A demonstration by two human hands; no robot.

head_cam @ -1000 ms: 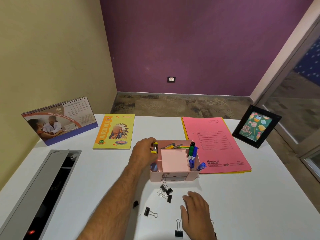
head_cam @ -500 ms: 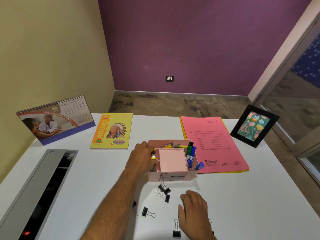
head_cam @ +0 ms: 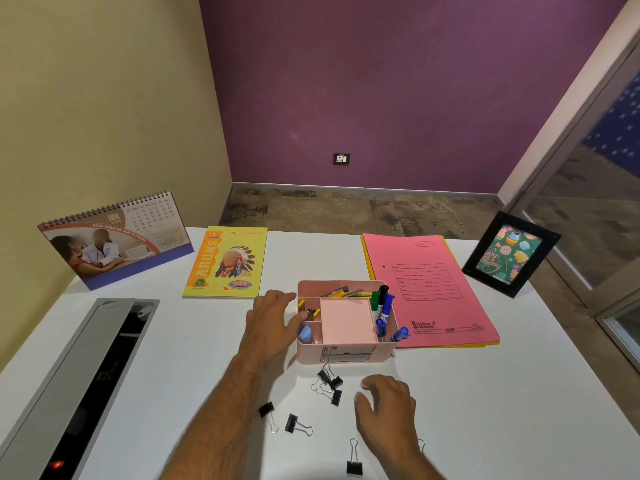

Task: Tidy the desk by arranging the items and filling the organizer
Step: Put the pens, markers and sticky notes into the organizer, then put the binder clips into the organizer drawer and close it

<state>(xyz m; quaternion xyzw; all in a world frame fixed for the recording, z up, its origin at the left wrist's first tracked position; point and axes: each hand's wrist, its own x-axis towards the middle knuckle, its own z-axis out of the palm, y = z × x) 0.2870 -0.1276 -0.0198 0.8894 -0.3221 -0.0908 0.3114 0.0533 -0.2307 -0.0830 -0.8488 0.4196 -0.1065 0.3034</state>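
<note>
**Hands at the organizer, clips left to gather**

The left hand (head_cam: pixel 273 323) rests against the left wall of the pink organizer (head_cam: pixel 346 355), fingers loosely spread and gripping nothing, beside the small compartment with yellow clips (head_cam: pixel 309 311). The right hand (head_cam: pixel 386 407) hovers relaxed and empty over the desk (head_cam: pixel 519 410). Filling seems partway done: the loose binder clips (head_cam: pixel 329 386) in front of the organizer need pinching up next. The notebook (head_cam: pixel 227 263), folder (head_cam: pixel 426 289), calendar (head_cam: pixel 114 240) and photo frame (head_cam: pixel 512 254) stand clear of the reach.

The white worktop (head_cam: pixel 502 393) carries a calendar (head_cam: pixel 114 240), a yellow notebook (head_cam: pixel 227 263), a pink organizer (head_cam: pixel 346 355), pink folders (head_cam: pixel 429 289), a photo frame (head_cam: pixel 510 254), scattered binder clips (head_cam: pixel 329 386) and a grey cable tray (head_cam: pixel 69 386).
</note>
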